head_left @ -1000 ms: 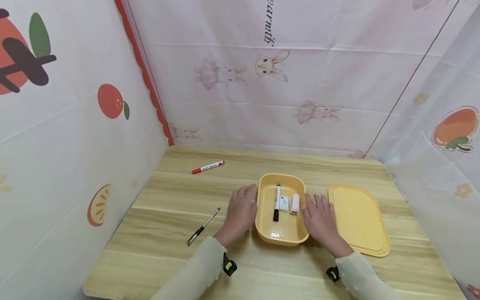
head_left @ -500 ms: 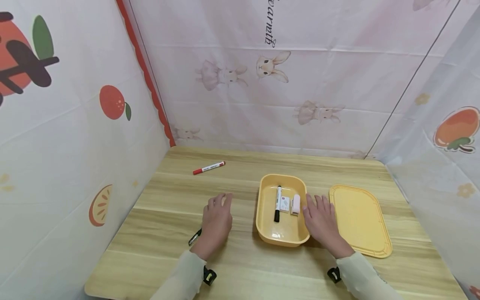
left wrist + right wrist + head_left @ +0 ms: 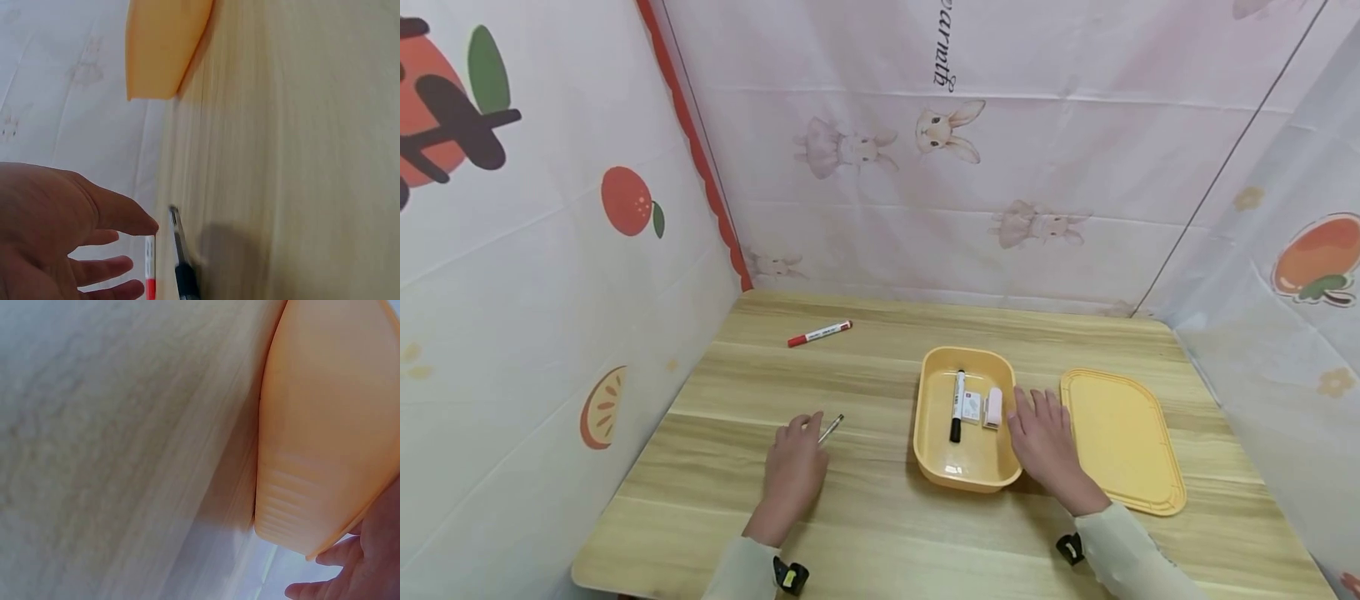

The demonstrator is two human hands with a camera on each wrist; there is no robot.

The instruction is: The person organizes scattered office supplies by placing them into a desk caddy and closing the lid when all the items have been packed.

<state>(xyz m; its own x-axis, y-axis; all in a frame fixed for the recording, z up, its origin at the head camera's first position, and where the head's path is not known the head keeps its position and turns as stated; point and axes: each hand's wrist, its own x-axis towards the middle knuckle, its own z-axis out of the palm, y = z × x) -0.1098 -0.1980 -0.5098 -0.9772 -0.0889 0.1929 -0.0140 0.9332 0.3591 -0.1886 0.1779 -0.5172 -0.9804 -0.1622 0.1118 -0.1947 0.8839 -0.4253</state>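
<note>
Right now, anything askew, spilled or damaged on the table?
Nothing stands out as spilled, tipped or broken. The yellow bin stands upright, and the yellow lid lies flat to its right. The red marker and the pen lie slanted on the table, outside the bin, but that hardly looks odd.

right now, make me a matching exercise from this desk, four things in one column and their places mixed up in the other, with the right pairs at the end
Things
1. red-capped marker
2. left hand
3. yellow lid
4. black-capped marker

Places
a. lying right of the yellow box
b. inside the yellow box
c. near the far edge of the table
d. partly hiding the pen in the head view

Right pairs: 1-c, 2-d, 3-a, 4-b
</note>
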